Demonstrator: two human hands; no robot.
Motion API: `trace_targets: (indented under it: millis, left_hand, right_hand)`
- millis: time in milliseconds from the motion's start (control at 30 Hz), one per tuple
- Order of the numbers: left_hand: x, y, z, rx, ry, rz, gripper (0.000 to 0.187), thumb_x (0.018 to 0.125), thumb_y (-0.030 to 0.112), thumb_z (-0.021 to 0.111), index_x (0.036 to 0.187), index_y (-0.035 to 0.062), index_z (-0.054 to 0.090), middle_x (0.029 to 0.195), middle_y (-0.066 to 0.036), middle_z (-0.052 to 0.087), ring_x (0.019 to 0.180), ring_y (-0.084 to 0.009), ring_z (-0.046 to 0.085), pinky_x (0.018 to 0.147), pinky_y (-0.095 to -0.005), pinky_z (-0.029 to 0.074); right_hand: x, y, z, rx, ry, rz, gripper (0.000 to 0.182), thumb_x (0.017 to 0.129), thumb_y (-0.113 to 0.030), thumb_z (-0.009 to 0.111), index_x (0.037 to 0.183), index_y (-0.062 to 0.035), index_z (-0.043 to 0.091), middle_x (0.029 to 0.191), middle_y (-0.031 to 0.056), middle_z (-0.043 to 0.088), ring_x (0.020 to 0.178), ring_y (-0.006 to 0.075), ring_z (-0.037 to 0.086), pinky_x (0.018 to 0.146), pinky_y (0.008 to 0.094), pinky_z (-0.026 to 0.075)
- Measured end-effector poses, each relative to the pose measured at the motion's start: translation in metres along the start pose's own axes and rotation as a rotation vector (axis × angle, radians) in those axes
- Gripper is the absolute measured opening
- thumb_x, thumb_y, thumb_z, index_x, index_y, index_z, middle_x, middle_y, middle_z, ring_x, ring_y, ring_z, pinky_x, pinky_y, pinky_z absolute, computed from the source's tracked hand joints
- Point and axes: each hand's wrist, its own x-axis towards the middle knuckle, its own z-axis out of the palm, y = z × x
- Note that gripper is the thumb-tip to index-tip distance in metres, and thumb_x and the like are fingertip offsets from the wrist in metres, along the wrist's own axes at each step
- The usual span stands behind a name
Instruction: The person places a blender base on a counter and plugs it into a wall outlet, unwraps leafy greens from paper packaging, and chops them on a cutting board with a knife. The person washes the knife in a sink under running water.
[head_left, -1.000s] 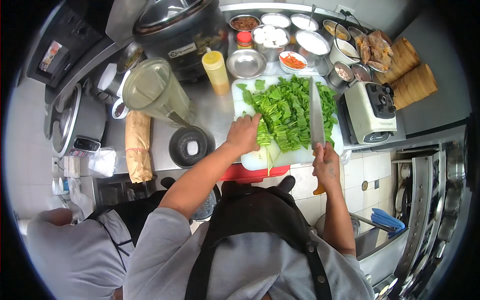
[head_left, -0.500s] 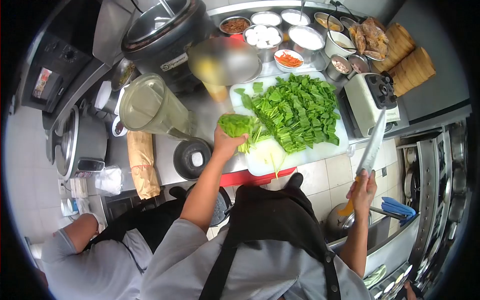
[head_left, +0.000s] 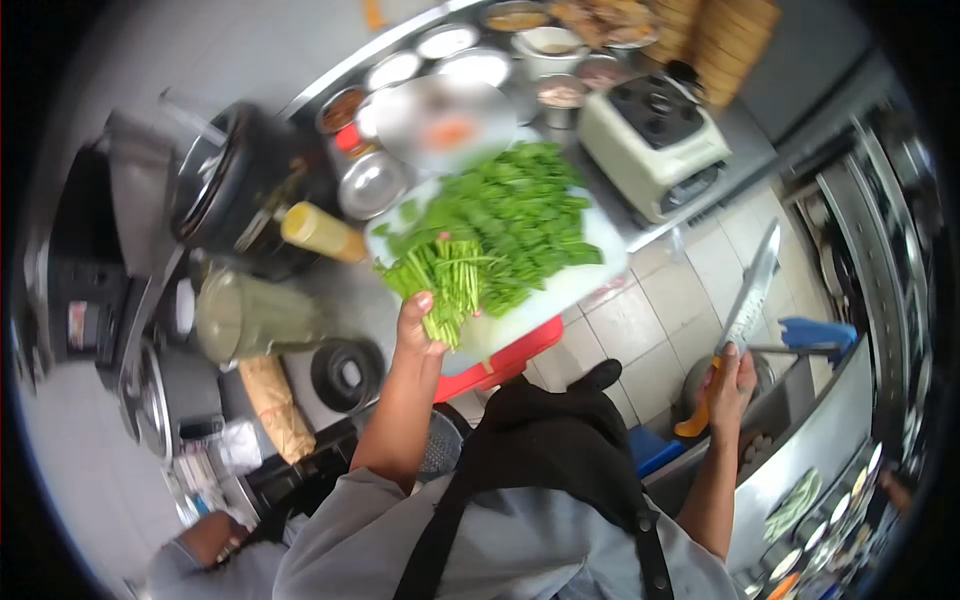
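Note:
Gripped in my left hand (head_left: 420,325) is a bunch of green stems (head_left: 455,280), held over the near left part of the white cutting board (head_left: 588,255). Chopped leafy greens (head_left: 530,215) are heaped on the board beside it. My right hand (head_left: 728,385) is wrapped round the orange handle of a large knife (head_left: 755,290). The blade points up and away from me, to the right of the board and over the floor. A red object (head_left: 510,360) shows under the board's near edge.
A blender base (head_left: 655,145) stands right of the board. To the left are a yellow-capped bottle (head_left: 325,232), a clear blender jug (head_left: 250,315), a black bowl (head_left: 347,374) and a brown paper roll (head_left: 275,408). A co-worker's arm (head_left: 213,540) shows at lower left.
The view has turned and shifted. The bunch in my left hand is now turned so its stems show instead of mostly leaves. My right hand still holds the knife out to the right.

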Motion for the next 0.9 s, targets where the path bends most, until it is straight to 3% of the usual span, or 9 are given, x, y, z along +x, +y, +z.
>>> trace_targets:
  millis: [100, 233, 300, 433, 533, 667, 733, 900]
  left_hand:
    - [0.027, -0.056, 0.055, -0.170, -0.195, -0.165, 0.091, 0.070, 0.019, 0.074, 0.147, 0.0068, 0.027, 0.125, -0.017, 0.054, 0.103, -0.0296, 0.061, 0.074, -0.0463, 0.059]
    - [0.057, -0.160, 0.108, -0.223, -0.278, -0.441, 0.092, 0.069, 0.020, 0.075, 0.145, 0.0060, 0.025, 0.128, -0.018, 0.051, 0.105, -0.0326, 0.060, 0.073, -0.0463, 0.060]
    - [0.075, -0.224, 0.114, -0.279, -0.395, -0.551, 0.091, 0.070, 0.021, 0.075, 0.145, 0.0067, 0.026, 0.127, -0.017, 0.052, 0.105, -0.0319, 0.060, 0.072, -0.0456, 0.060]
    - [0.095, -0.343, 0.119, -0.332, -0.306, -0.734, 0.082, 0.072, 0.030, 0.074, 0.142, 0.0071, 0.036, 0.123, -0.016, 0.054, 0.095, -0.0327, 0.060, 0.067, -0.0429, 0.056]
    - [0.118, -0.419, 0.112, -0.480, -0.291, -0.830, 0.072, 0.075, 0.032, 0.072, 0.138, 0.0113, 0.043, 0.122, -0.011, 0.054, 0.097, -0.0322, 0.057, 0.070, -0.0419, 0.054]
    - [0.161, -0.504, 0.089, -0.530, -0.227, -0.721, 0.060, 0.078, 0.034, 0.069, 0.131, 0.0151, 0.050, 0.120, -0.008, 0.055, 0.097, -0.0305, 0.054, 0.070, -0.0391, 0.048]
    - [0.189, -0.539, 0.071, -0.562, -0.169, -0.706, 0.059, 0.077, 0.035, 0.069, 0.130, 0.0148, 0.050, 0.119, -0.008, 0.056, 0.097, -0.0306, 0.054, 0.070, -0.0396, 0.049]
    - [0.272, -0.595, 0.012, -0.572, 0.017, -0.538, 0.055, 0.079, 0.037, 0.067, 0.127, 0.0146, 0.053, 0.118, -0.009, 0.059, 0.099, -0.0318, 0.058, 0.072, -0.0422, 0.051]
  right_hand:
    - [0.009, 0.016, -0.041, 0.052, 0.071, 0.077, 0.034, 0.101, -0.039, 0.045, 0.094, -0.0070, 0.052, 0.055, 0.0003, 0.046, 0.040, 0.0098, 0.044, 0.037, 0.0254, 0.038]
    - [0.025, 0.043, -0.104, 0.092, 0.163, 0.087, 0.032, 0.100, -0.041, 0.047, 0.093, -0.0097, 0.051, 0.058, -0.0010, 0.046, 0.042, 0.0090, 0.043, 0.038, 0.0250, 0.037]
    - [0.030, 0.053, -0.135, 0.129, 0.256, 0.222, 0.031, 0.099, -0.040, 0.047, 0.091, -0.0107, 0.050, 0.058, -0.0015, 0.045, 0.043, 0.0087, 0.044, 0.038, 0.0245, 0.037]
    - [0.033, 0.085, -0.195, 0.148, 0.428, 0.254, 0.029, 0.099, -0.039, 0.048, 0.090, -0.0109, 0.048, 0.058, -0.0004, 0.045, 0.042, 0.0088, 0.043, 0.038, 0.0236, 0.037]
    - [0.025, 0.100, -0.237, 0.081, 0.524, 0.330, 0.029, 0.099, -0.038, 0.049, 0.093, -0.0095, 0.050, 0.059, -0.0001, 0.045, 0.043, 0.0089, 0.043, 0.039, 0.0231, 0.036]
    - [0.016, 0.141, -0.276, 0.012, 0.587, 0.190, 0.032, 0.100, -0.037, 0.048, 0.096, -0.0065, 0.053, 0.061, 0.0004, 0.048, 0.047, 0.0083, 0.046, 0.043, 0.0210, 0.034]
    - [0.013, 0.158, -0.290, -0.015, 0.648, 0.270, 0.031, 0.100, -0.040, 0.046, 0.092, -0.0104, 0.053, 0.062, -0.0031, 0.046, 0.044, 0.0057, 0.042, 0.038, 0.0221, 0.032]
    - [0.042, 0.143, -0.283, -0.080, 0.664, 0.377, 0.032, 0.101, -0.039, 0.046, 0.092, -0.0093, 0.054, 0.061, -0.0041, 0.046, 0.047, 0.0042, 0.041, 0.041, 0.0210, 0.030]
